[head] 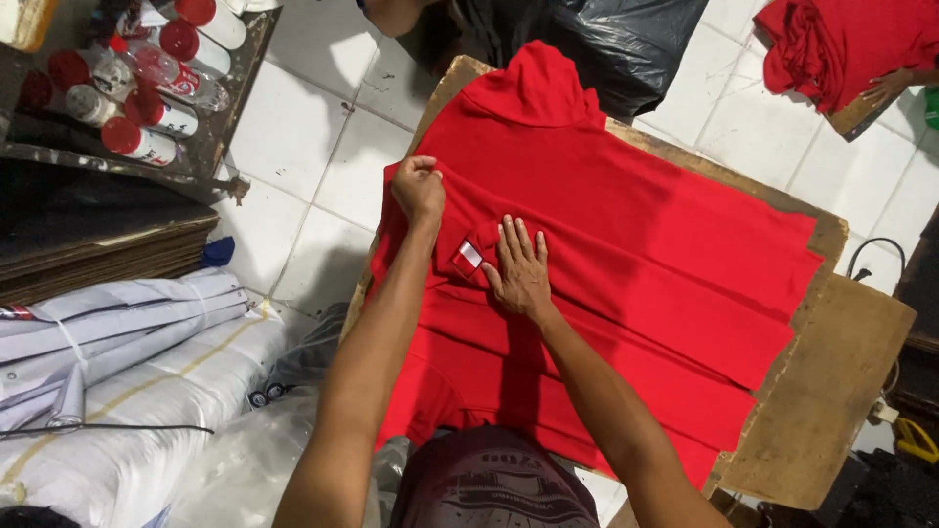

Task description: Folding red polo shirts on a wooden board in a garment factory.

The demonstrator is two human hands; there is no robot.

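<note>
Red shirt (626, 235) spread flat on wooden worktop (831, 391). L hand (419, 188) fisted, pinching fabric at shirt edge. R hand (520, 269) open, palm flat, pressing beside red-white patch (468, 257). Step looks like smoothing/aligning; next needs cloth taut, patch square.

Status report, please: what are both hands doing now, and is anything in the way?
Left hand fisted on red garment edge. Right hand flat on it, beside small red-white patch. Garment spread on wooden board. Nothing obstructing.

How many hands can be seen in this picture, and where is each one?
3. The left hand grips the red garment at its left edge; the right hand lies flat on it beside a small patch; another person's hand rests on red cloth top right.
</note>
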